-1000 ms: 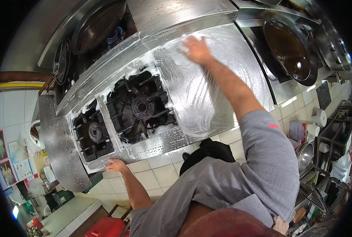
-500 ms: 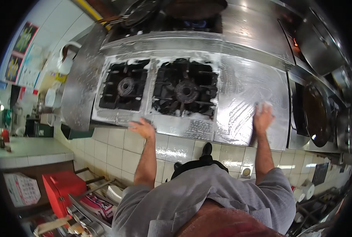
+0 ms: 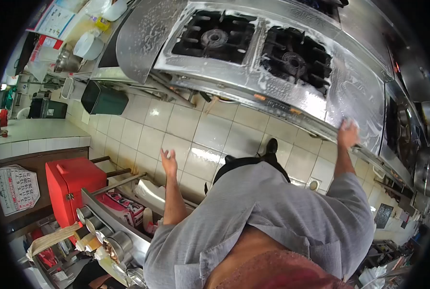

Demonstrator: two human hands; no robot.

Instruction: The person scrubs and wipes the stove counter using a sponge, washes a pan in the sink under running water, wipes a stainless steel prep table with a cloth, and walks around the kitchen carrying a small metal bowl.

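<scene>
My right hand (image 3: 348, 133) is at the front edge of the soapy steel top (image 3: 357, 91), to the right of the burners. Its fingers are curled downward, with white suds about them; whatever lies under them is hidden. My left hand (image 3: 168, 163) hangs in the air over the tiled floor, away from the stove, its fingers apart and holding nothing. Two black burner grates, a left one (image 3: 215, 37) and a right one (image 3: 294, 60), sit in the stove top with white foam along their edges.
A dark green bin (image 3: 104, 98) stands below the stove's left end. Behind my left arm are a red box (image 3: 75, 185) and a steel cart (image 3: 123, 229) with metal containers. Light tiles (image 3: 152, 115) cover the floor.
My view has turned, and the stove now appears higher and tilted. My left hand has come away from the stove's front edge. My right hand has drawn back toward the front edge.
</scene>
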